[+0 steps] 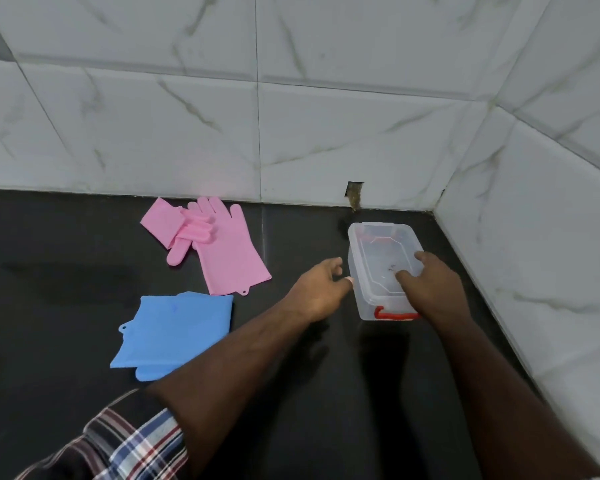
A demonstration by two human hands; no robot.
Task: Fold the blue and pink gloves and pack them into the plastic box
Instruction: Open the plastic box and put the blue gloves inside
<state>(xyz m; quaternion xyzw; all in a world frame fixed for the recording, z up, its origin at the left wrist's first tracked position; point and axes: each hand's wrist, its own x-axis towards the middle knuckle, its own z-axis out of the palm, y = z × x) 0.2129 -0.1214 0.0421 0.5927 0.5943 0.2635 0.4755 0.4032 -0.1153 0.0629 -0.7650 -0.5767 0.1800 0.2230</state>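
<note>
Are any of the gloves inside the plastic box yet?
No, the pink gloves and blue gloves lie on the dark counter left of the plastic box.

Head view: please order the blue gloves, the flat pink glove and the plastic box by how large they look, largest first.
1. Blue gloves, a folded pile partly hidden by the left arm.
2. Flat pink glove and plastic box: they look about alike, and the right hand covers part of the box, so I leave these two unranked.
</note>
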